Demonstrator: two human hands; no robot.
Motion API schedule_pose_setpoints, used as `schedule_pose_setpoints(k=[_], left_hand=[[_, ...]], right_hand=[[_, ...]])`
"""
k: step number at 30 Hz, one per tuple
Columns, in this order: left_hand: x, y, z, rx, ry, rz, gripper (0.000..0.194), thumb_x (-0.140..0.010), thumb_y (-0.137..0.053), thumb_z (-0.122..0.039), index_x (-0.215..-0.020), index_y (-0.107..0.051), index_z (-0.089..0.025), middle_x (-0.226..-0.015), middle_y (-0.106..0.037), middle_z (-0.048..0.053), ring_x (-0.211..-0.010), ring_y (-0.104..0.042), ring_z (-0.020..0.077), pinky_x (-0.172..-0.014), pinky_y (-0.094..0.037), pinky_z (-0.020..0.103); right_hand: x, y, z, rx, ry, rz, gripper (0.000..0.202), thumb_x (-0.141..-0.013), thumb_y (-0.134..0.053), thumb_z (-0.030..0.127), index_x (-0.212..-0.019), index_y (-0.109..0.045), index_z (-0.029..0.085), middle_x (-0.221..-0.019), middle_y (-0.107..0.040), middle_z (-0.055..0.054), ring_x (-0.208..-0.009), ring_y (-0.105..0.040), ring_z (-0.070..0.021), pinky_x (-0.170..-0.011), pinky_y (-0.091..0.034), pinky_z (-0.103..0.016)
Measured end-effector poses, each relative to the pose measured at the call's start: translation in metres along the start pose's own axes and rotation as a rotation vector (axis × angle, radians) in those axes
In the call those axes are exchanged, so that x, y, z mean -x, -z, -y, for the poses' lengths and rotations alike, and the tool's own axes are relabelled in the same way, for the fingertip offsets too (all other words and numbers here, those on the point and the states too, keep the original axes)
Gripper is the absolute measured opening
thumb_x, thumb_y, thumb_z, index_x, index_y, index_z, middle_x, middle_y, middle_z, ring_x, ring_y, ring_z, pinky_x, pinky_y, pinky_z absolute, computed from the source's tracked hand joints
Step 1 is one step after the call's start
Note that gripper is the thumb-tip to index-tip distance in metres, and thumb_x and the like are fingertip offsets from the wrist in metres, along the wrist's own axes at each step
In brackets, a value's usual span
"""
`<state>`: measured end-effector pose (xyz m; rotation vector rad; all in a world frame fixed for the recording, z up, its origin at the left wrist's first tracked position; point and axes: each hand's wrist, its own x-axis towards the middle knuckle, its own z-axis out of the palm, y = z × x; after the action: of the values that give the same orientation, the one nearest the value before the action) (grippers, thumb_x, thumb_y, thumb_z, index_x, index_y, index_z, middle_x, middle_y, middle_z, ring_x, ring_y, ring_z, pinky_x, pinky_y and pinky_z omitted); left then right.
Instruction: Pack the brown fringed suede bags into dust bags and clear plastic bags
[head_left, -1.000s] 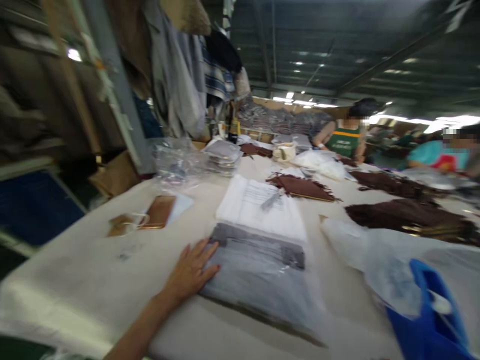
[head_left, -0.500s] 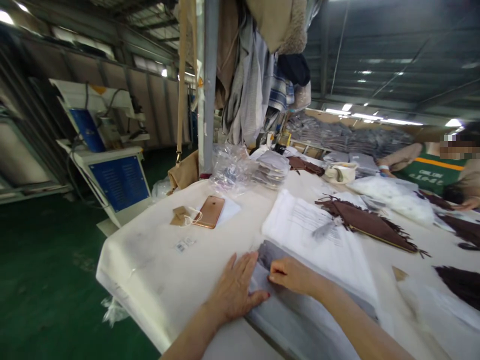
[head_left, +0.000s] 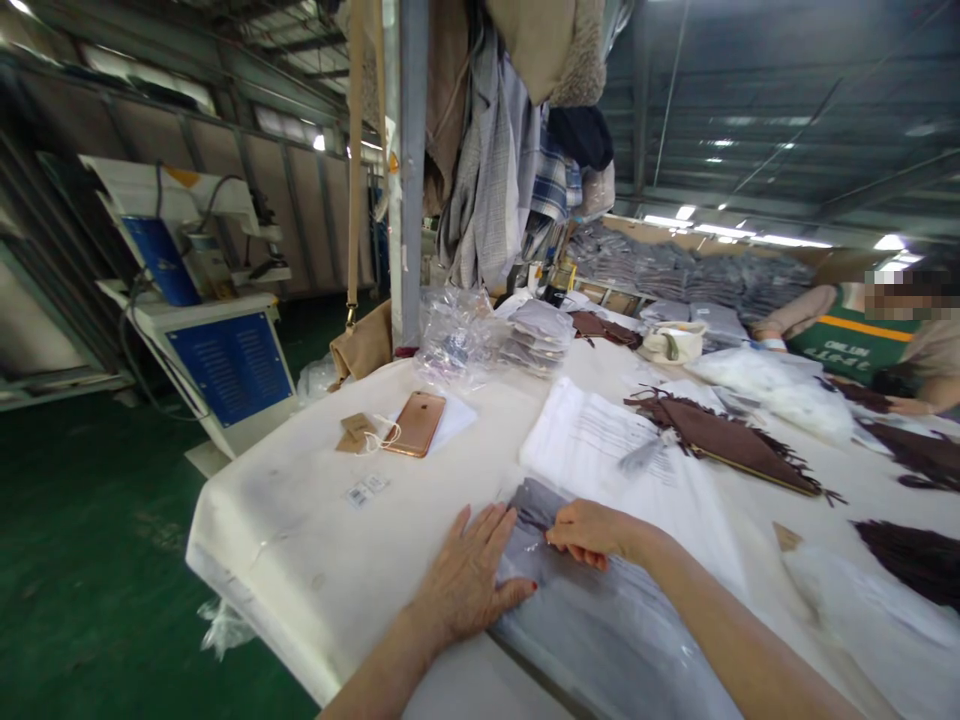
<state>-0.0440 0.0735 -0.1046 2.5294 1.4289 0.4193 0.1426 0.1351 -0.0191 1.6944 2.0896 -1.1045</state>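
A grey folded item in a clear plastic bag (head_left: 592, 620) lies at the table's near edge. My left hand (head_left: 469, 575) rests flat along the bag's left side, fingers stretched out and thumb spread over the plastic. My right hand (head_left: 592, 530) is closed near the bag's far end, its fingertips pinching the clear film over the dark grey fabric (head_left: 536, 495). Exactly how much film is between those fingers is hidden. Just beyond lies a stack of white printed plastic bags (head_left: 585, 430), partly under my right forearm.
A phone (head_left: 416, 425) and cardboard tags (head_left: 356, 432) lie on the white-covered table (head_left: 277, 520). Brown fringed pouches (head_left: 739, 440) are to the right. Crumpled plastic (head_left: 457, 340) sits by a metal post (head_left: 409, 200). A co-worker (head_left: 862, 330) stands across the table.
My right hand has shifted slightly right, and its fingers have turned downward on the film. Clear plastic now spreads further right over the white bags. My left hand stays in place.
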Motion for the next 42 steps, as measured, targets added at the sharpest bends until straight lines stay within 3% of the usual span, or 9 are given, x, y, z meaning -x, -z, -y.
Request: schedule_pose_setpoints(k=[4,10,17,21,27,32,36,39,42], left_hand=[[-0.001,0.003,-0.002,0.019,0.011,0.028,0.073,-0.085,-0.023,-0.064,-0.139,-0.023,-0.016,-0.144,-0.028,0.012,-0.134,-0.025,0.0242,-0.109,-0.022,0.053],[-0.002,0.005,-0.004,0.039,0.025,0.047,0.070,-0.084,-0.024,-0.065,-0.137,-0.029,-0.020,-0.144,-0.027,0.015,-0.134,-0.025,0.0259,-0.108,-0.020,0.055],[-0.003,0.012,-0.008,0.071,0.066,0.110,0.074,-0.082,-0.021,-0.068,-0.138,-0.028,-0.019,-0.145,-0.026,0.014,-0.135,-0.022,0.0258,-0.110,-0.016,0.053],[-0.003,0.007,-0.007,0.094,0.073,0.076,0.072,-0.083,-0.023,-0.067,-0.137,-0.029,-0.020,-0.145,-0.027,0.013,-0.135,-0.022,0.0243,-0.111,-0.014,0.051],[-0.003,0.002,-0.004,0.106,0.075,0.044,0.075,-0.081,-0.022,-0.069,-0.137,-0.029,-0.020,-0.145,-0.029,0.013,-0.134,-0.024,0.0239,-0.111,-0.015,0.050],[-0.003,0.000,-0.005,0.079,0.067,0.019,0.074,-0.081,-0.022,-0.069,-0.135,-0.033,-0.019,-0.144,-0.030,0.014,-0.133,-0.026,0.0244,-0.111,-0.016,0.051],[-0.003,0.000,-0.005,0.092,0.069,0.021,0.077,-0.081,-0.022,-0.069,-0.137,-0.030,-0.017,-0.144,-0.030,0.015,-0.134,-0.025,0.0244,-0.110,-0.016,0.051],[-0.002,0.003,-0.006,0.109,0.070,0.029,0.077,-0.082,-0.020,-0.069,-0.137,-0.028,-0.016,-0.144,-0.029,0.014,-0.135,-0.023,0.0235,-0.111,-0.015,0.051],[-0.002,0.005,-0.006,0.112,0.069,0.030,0.076,-0.082,-0.021,-0.069,-0.138,-0.028,-0.017,-0.145,-0.028,0.013,-0.135,-0.023,0.0227,-0.111,-0.015,0.050]], right_hand=[[0.002,0.002,0.003,0.082,0.028,-0.057,0.021,-0.077,-0.044,0.020,-0.057,-0.050,0.019,-0.044,-0.047,0.005,-0.039,-0.045,-0.0090,-0.042,-0.038,-0.021],[0.014,0.005,0.021,0.345,0.166,-0.271,0.015,-0.076,-0.052,0.023,-0.069,-0.063,0.016,-0.076,-0.067,-0.007,-0.076,-0.061,-0.0194,-0.063,-0.040,-0.027],[0.021,0.005,0.041,0.563,0.190,-0.275,0.022,-0.079,-0.048,0.024,-0.081,-0.068,0.015,-0.085,-0.070,-0.013,-0.085,-0.064,-0.0257,-0.065,-0.042,-0.029],[0.024,0.005,0.050,0.655,0.237,-0.271,0.022,-0.082,-0.048,0.023,-0.081,-0.069,0.016,-0.086,-0.071,-0.012,-0.087,-0.065,-0.0257,-0.065,-0.043,-0.029],[0.030,-0.006,0.043,0.734,0.320,-0.305,0.023,-0.086,-0.043,0.021,-0.089,-0.066,0.016,-0.084,-0.071,-0.011,-0.084,-0.066,-0.0242,-0.065,-0.041,-0.028],[0.050,0.001,0.049,0.733,0.371,-0.370,0.023,-0.088,-0.040,0.021,-0.087,-0.062,0.017,-0.077,-0.069,-0.008,-0.074,-0.064,-0.0197,-0.059,-0.035,-0.026],[0.061,0.019,0.056,0.490,0.376,-0.340,0.024,-0.086,-0.046,0.027,-0.069,-0.059,0.017,-0.058,-0.058,0.000,-0.057,-0.052,-0.0121,-0.051,-0.028,-0.023],[0.045,0.018,0.045,0.262,0.336,-0.194,0.018,-0.080,-0.052,0.028,-0.068,-0.060,0.017,-0.056,-0.051,0.004,-0.056,-0.045,-0.0087,-0.051,-0.029,-0.019],[0.016,0.005,0.023,0.240,0.229,-0.137,0.012,-0.074,-0.057,0.023,-0.066,-0.062,0.016,-0.054,-0.049,0.005,-0.054,-0.044,-0.0084,-0.049,-0.029,-0.019]])
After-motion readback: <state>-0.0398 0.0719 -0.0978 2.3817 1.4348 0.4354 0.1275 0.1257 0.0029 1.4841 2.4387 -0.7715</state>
